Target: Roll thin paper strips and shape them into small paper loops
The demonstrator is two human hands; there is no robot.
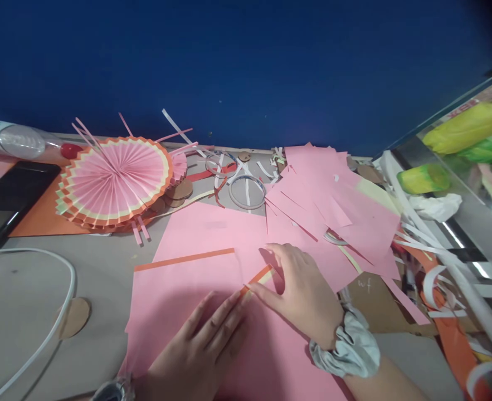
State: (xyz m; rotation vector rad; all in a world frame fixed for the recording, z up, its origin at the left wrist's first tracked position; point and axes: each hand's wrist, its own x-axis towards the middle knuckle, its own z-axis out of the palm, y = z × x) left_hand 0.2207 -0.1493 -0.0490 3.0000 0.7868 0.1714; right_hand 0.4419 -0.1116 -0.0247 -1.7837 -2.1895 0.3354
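My left hand lies flat with its fingers stretched over pink paper, its fingertips at a narrow orange and pale yellow strip. My right hand has thumb and fingers spread apart around the strip's upper end. Its thumb touches the strip near my left fingertips. Whether the strip is glued down or folded, I cannot tell. Beside it lies a pink sheet edged in orange along its top. Larger pink paper spreads beneath.
A pleated pink paper rosette with an orange rim stands back left, near a black phone-like object and a bottle. Tape rings, paper scraps and stacked pink sheets lie behind. A white cable curves at left.
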